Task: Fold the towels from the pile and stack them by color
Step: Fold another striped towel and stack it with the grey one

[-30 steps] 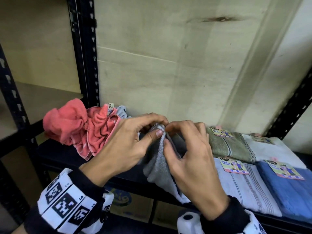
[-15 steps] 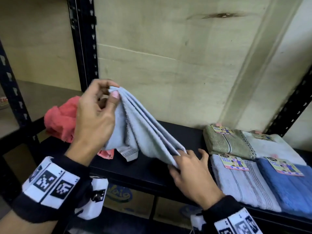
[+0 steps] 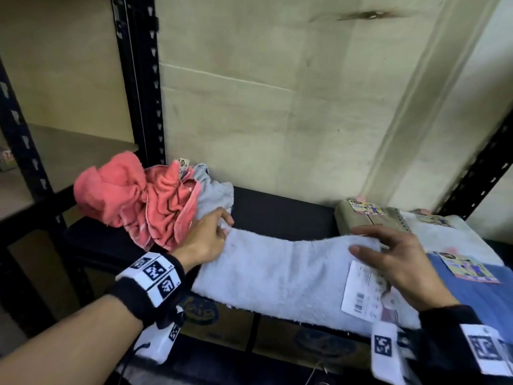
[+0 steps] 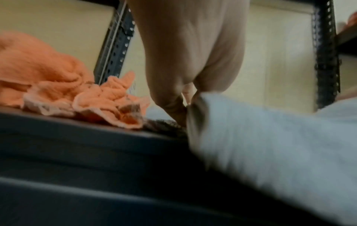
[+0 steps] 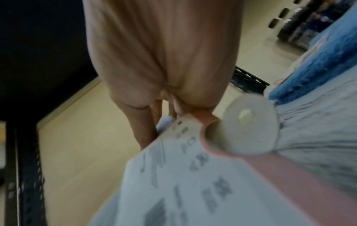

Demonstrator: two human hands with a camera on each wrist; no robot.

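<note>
A pale grey towel [image 3: 277, 268] is stretched lengthwise along the front of the black shelf [image 3: 277, 215]. My left hand [image 3: 224, 226] pinches its left end beside the pile; the left wrist view shows the fingertips [image 4: 185, 105] closed on the cloth [image 4: 270, 145]. At the right end, my right hand [image 3: 358, 241] grips the towel's edge between thumb and fingers, over the folded stacks. A white paper label [image 3: 361, 290] hangs there, close up in the right wrist view [image 5: 173, 183]. The pile holds crumpled coral towels [image 3: 133, 201] and another grey towel [image 3: 216, 193].
Folded stacks lie at the shelf's right: olive green [image 3: 361, 220], white [image 3: 444, 229] and blue [image 3: 472, 287], each with a card label. Black slotted uprights [image 3: 138, 93] stand at left and right. The wall is close behind. Boxes sit on the lower level [image 3: 211, 320].
The left hand, which held the towel raised in folds, has come down to the shelf. The right hand moved right, and the towel now lies stretched out between both hands.
</note>
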